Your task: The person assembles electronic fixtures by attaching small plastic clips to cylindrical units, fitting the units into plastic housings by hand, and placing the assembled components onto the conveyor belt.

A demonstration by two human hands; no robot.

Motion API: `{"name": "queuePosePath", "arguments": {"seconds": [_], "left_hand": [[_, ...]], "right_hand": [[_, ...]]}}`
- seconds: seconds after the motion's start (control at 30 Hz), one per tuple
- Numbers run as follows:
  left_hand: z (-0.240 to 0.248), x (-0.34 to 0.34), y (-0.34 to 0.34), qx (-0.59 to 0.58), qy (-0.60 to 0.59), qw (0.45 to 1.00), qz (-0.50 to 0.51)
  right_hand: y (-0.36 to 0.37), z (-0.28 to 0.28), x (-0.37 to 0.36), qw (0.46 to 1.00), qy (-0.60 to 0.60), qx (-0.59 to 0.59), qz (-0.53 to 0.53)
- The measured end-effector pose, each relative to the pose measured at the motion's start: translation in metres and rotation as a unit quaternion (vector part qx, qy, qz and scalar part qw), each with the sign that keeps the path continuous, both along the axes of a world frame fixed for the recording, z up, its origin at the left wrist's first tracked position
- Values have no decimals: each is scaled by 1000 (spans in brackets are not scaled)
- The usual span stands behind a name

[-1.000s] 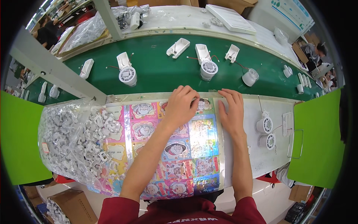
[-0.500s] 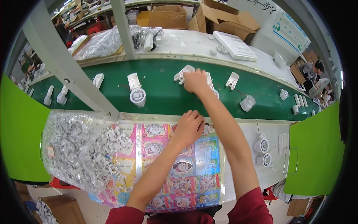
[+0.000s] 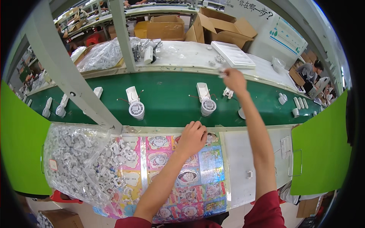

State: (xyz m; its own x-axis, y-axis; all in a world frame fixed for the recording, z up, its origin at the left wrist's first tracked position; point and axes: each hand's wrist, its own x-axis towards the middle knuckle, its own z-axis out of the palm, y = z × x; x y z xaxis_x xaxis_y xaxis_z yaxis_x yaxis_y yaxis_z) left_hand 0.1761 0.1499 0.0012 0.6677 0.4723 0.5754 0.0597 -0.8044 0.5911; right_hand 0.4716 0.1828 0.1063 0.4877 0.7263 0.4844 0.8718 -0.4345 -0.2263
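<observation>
My right hand (image 3: 234, 80) reaches over the far edge of the green conveyor belt, its fingers closed on a small white piece (image 3: 221, 74), mostly hidden. My left hand (image 3: 193, 136) rests near the bench's far edge with curled fingers; what they hold, if anything, is hidden. Just beyond it on the belt lies a white housing (image 3: 202, 90) wired to a round white lamp base (image 3: 208, 107). Another such housing (image 3: 132, 94) with its round base (image 3: 136, 109) lies farther left. Below my right hand is a white housing (image 3: 228, 92), and a cup-like white part (image 3: 241, 113) shows partly behind my forearm.
A clear bag (image 3: 76, 152) of small white plastic parts spills onto the colourful printed sheet (image 3: 159, 159) at left. One small white part (image 3: 249, 174) lies on the bench at right. A metal post (image 3: 72, 87) crosses the belt. White tray (image 3: 232, 55) and cardboard boxes (image 3: 165, 28) stand beyond.
My right hand has moved right and toward the belt's far edge, away from the housings. The left hand stays nearly in place. Two round parts at right no longer show. The view has shifted.
</observation>
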Motion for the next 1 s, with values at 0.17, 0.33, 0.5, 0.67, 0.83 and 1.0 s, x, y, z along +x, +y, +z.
{"name": "queuePosePath", "arguments": {"seconds": [0.17, 0.33, 0.5, 0.67, 0.83, 1.0], "left_hand": [[-3, 7, -5, 2, 4, 1000, -3], [-8, -3, -2, -5, 14, 1000, 21], [-1, 17, -21, 0, 11, 1000, -26], [-13, 10, -7, 9, 27, 999, 43], [-15, 9, -4, 23, 30, 999, 38], [-11, 11, -11, 19, 35, 999, 37]], "right_hand": [[-70, -29, 113, 984, 62, -107, -131], [-52, -56, 114, 943, 177, -224, -169], [-71, -66, 173, 936, 105, -292, -166], [-5, -79, 105, 956, 114, -233, -140], [16, -92, 116, 967, 61, -239, -61], [2, -49, 120, 986, 49, -153, 48]]}}
